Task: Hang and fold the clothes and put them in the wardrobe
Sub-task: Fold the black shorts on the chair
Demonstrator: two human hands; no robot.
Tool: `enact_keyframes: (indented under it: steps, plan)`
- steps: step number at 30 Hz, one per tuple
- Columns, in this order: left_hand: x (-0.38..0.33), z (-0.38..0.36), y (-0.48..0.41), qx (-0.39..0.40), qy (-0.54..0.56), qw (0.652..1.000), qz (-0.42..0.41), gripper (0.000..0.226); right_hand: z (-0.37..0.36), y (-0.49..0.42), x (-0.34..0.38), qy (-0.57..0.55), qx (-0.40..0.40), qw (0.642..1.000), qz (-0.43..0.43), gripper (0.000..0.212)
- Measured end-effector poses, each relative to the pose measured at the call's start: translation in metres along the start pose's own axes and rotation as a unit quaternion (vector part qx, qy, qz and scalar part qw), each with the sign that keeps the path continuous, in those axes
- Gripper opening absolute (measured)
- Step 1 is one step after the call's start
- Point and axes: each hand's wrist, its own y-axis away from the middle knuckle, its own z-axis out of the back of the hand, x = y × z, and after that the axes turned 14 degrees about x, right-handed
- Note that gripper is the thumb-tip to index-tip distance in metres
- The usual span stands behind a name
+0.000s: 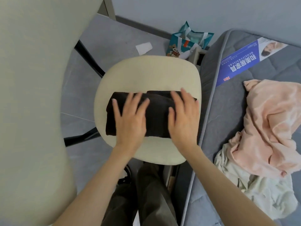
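Note:
A folded dark brown garment (158,116) lies across the cream seat of a stool (146,74) in front of me. My left hand (130,118) presses flat on its left half with the fingers spread. My right hand (184,116) lies flat on its right half, fingers straight and pointing away from me. On the grey mattress (228,111) to the right a pink garment (270,128) lies crumpled, partly on top of a pale green-white garment (254,190).
A large cream chair back (32,95) fills the left side, its black legs (88,56) on the grey floor. A teal shopping bag (187,41) and a white paper scrap (144,48) lie on the floor beyond the stool. A blue printed label (244,62) lies on the mattress.

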Motion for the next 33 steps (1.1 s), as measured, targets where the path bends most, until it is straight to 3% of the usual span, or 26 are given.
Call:
enact_keyframes:
  steps: [2, 4, 6, 9, 16, 20, 24, 28, 33]
  plan:
    - [-0.006, -0.017, 0.001, 0.081, -0.007, 0.997, 0.006, 0.048, -0.016, 0.005, 0.003, 0.058, 0.109, 0.992, 0.012, 0.048]
    - [-0.003, -0.033, -0.005, 0.135, 0.003, 0.988, 0.081, 0.052, -0.03, 0.003, -0.008, 0.115, 0.185, 0.976, -0.019, 0.053]
    - [0.008, -0.043, -0.015, 0.167, 0.048, 0.973, 0.154, 0.054, -0.042, -0.007, -0.025, 0.132, 0.213, 0.966, -0.059, 0.056]
    - [0.028, -0.056, -0.032, 0.196, 0.126, 0.949, 0.212, 0.054, -0.055, -0.03, -0.044, 0.051, 0.234, 0.959, -0.15, 0.062]
    - [0.025, -0.052, -0.028, 0.178, 0.177, 0.924, 0.287, 0.063, -0.058, -0.023, -0.035, -0.03, 0.15, 0.955, -0.256, 0.074]
    - [0.021, -0.046, -0.025, 0.126, 0.278, 0.898, 0.317, 0.075, -0.057, -0.019, -0.022, -0.086, 0.125, 0.947, -0.284, 0.07]
    - [0.027, -0.046, -0.024, 0.084, 0.42, 0.846, 0.316, 0.09, -0.05, -0.023, -0.027, -0.168, 0.114, 0.938, -0.282, 0.081]
    - [0.029, -0.044, -0.03, 0.082, 0.444, 0.834, 0.319, 0.086, -0.039, -0.032, -0.044, -0.238, 0.15, 0.923, -0.261, 0.076]
    - [0.012, -0.031, -0.017, 0.083, 0.448, 0.827, 0.33, 0.08, -0.015, -0.026, -0.049, -0.256, 0.154, 0.93, -0.214, 0.065]
